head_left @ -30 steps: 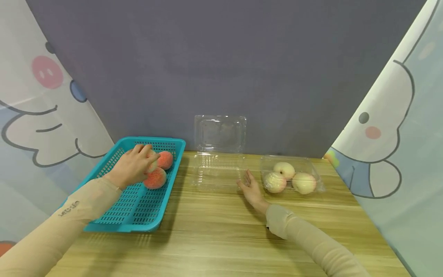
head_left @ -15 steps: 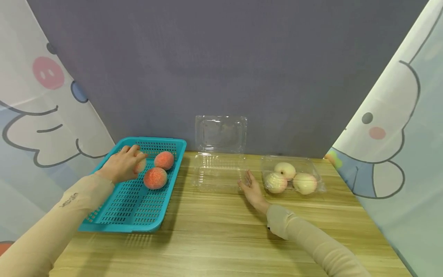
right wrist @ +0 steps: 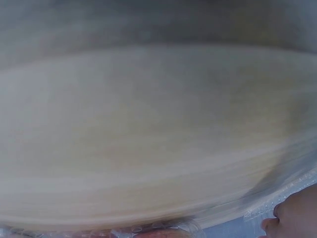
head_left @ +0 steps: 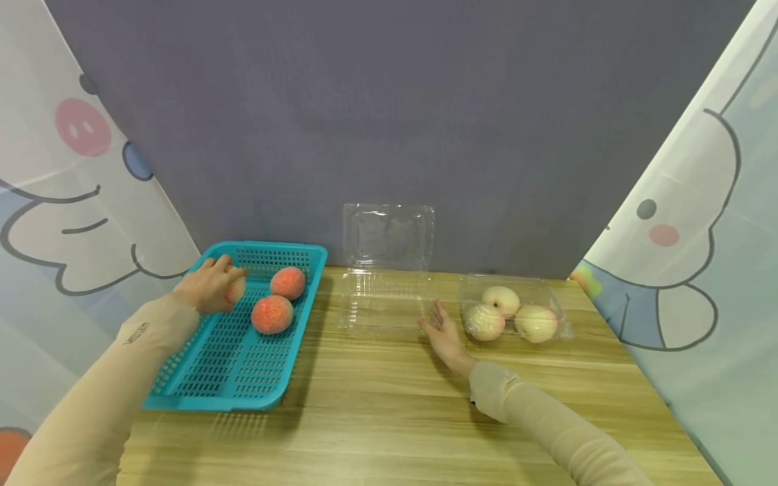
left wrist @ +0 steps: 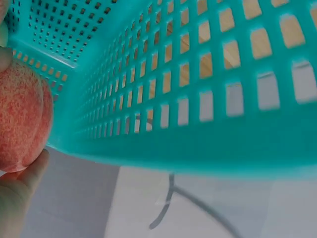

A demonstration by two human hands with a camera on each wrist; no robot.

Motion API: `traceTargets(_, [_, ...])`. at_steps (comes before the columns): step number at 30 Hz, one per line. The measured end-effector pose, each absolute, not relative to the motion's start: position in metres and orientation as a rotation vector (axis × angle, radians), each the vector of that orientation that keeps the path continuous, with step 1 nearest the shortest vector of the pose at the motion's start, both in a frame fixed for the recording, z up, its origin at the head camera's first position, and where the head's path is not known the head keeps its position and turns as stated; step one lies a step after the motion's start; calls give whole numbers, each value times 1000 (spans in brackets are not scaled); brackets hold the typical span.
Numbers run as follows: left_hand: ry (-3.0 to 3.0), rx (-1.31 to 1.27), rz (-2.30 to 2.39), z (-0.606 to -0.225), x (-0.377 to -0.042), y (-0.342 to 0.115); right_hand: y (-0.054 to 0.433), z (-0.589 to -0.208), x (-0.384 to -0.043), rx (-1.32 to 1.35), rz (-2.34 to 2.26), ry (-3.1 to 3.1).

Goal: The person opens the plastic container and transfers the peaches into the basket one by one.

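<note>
In the head view my left hand (head_left: 209,287) holds a peach (head_left: 236,290) over the back left part of the turquoise basket (head_left: 267,398). The left wrist view shows the same peach (left wrist: 22,116), large and reddish, between the fingers and the thumb beside the perforated basket wall. Two red peaches, one farther back (head_left: 288,283) and one nearer (head_left: 272,314), lie in the basket. My right hand (head_left: 446,341) rests at the front right corner of a clear plastic clamshell box (head_left: 383,314). Its fingers look extended along the side, and the lid (head_left: 389,236) stands up behind.
A second clear box (head_left: 547,290) stands to the right with three pale peaches (head_left: 500,298) inside. The wooden table (head_left: 389,418) ends at a grey backdrop (head_left: 389,121). Printed cartoon curtains (head_left: 681,223) hang at both sides. Most of the right wrist view is blurred.
My left hand has moved left with the peach, away from the two red peaches in the basket. My right hand and the open box stay in place.
</note>
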State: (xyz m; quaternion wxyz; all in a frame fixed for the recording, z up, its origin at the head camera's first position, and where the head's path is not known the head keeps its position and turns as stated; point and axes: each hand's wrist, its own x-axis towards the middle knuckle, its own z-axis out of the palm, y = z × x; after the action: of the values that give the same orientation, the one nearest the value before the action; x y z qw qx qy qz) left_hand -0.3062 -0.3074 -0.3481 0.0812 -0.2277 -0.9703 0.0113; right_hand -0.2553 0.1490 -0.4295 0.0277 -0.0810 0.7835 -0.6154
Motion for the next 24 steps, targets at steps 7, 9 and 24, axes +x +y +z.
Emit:
traceTargets(7, [-2991, -655, -130, -358, -317, -307, 149, -429, -254, -234, -1901, 2410])
traceTargets(9, [-3011, -649, -142, -361, -320, -307, 149, -429, -254, -233, -1895, 2416])
traceTargets(24, [-3153, -544, -119, -378, -330, -299, 147, -431, -256, -216, -1923, 2417])
